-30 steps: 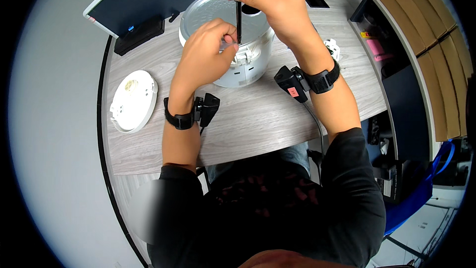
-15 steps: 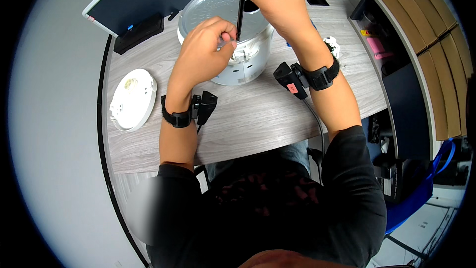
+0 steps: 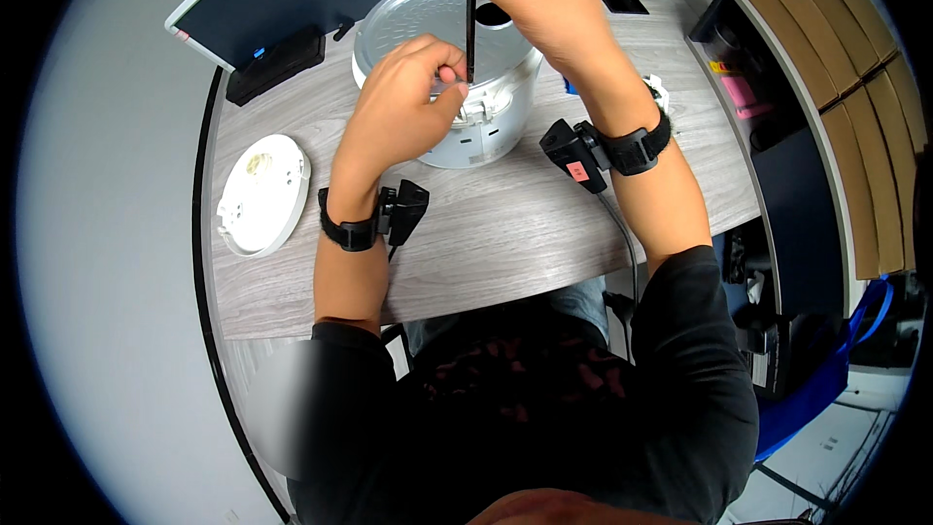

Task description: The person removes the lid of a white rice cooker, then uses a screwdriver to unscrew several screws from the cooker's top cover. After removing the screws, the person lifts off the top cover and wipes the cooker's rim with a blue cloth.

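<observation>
Your right hand (image 3: 544, 0) is wrapped around the grey handle of a screwdriver (image 3: 470, 19), holding its dark shaft upright, while your left hand (image 3: 403, 112) pinches the shaft's lower end with curled fingertips (image 3: 449, 68), just over the white rice cooker (image 3: 457, 78) beneath both hands. Keep that shaft plumb and let your left fingers steady the tip, since a tilted driver would likely slip off the fastener. Press down lightly from your right hand as you turn. The tip and whatever it seats in are hidden behind your left fingers, and the handle's top is cut off at the frame edge. Left of your left hand a white round disc (image 3: 262, 194) lies on the desk (image 3: 505, 233).
</observation>
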`<state>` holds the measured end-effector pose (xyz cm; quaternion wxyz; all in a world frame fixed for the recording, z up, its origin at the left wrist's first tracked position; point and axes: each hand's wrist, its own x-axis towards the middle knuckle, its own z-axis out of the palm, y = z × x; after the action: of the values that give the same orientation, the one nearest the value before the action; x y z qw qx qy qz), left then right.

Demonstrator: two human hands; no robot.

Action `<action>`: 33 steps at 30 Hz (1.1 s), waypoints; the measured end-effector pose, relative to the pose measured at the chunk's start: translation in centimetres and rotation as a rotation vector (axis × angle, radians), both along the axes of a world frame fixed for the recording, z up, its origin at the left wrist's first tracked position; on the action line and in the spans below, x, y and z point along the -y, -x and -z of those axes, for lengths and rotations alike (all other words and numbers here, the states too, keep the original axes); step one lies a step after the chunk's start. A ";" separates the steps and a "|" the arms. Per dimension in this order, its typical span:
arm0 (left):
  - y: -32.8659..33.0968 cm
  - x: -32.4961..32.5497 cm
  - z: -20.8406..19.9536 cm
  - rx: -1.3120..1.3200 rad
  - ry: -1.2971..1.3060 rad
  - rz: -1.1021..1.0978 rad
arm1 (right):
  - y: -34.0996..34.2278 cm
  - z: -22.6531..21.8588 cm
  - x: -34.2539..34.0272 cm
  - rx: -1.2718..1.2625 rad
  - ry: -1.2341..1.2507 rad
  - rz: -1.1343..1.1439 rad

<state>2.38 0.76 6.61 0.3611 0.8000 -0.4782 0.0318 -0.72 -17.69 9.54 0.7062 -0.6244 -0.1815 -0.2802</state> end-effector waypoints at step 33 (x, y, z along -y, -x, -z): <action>0.1 0.0 -0.2 0.004 0.001 -0.007 | 1.8 -1.2 -0.4 -0.033 0.148 0.058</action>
<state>2.28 0.79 6.76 0.3604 0.8014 -0.4761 0.0351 -2.52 -17.31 10.75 0.6527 -0.6843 -0.1719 -0.2760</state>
